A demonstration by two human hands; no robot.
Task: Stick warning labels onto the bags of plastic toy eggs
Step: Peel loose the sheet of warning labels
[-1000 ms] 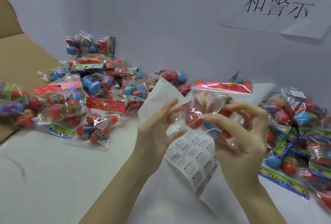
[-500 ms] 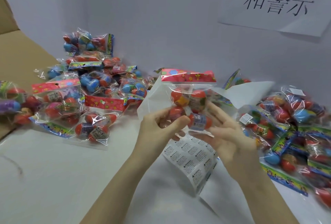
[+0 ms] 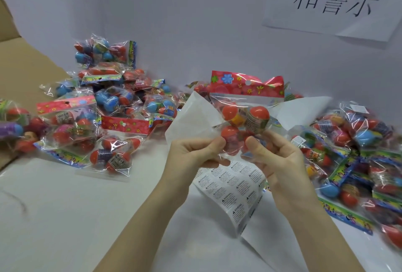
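While both hands [image 3: 237,154] hold egg bag [image 3: 245,117], label sheet [image 3: 233,186] reads "WARNING"

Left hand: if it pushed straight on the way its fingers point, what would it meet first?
The left hand points right, toward the right hand. It already pinches the bag, so past that film it would probably meet the right thumb first; depth between them is unclear.

White paper wall sign [image 3: 335,4] with black characters, cut off by the top edge. Curled white sheet of warning labels [image 3: 233,189], print too small to read, upper part hidden behind both hands [image 3: 191,154].
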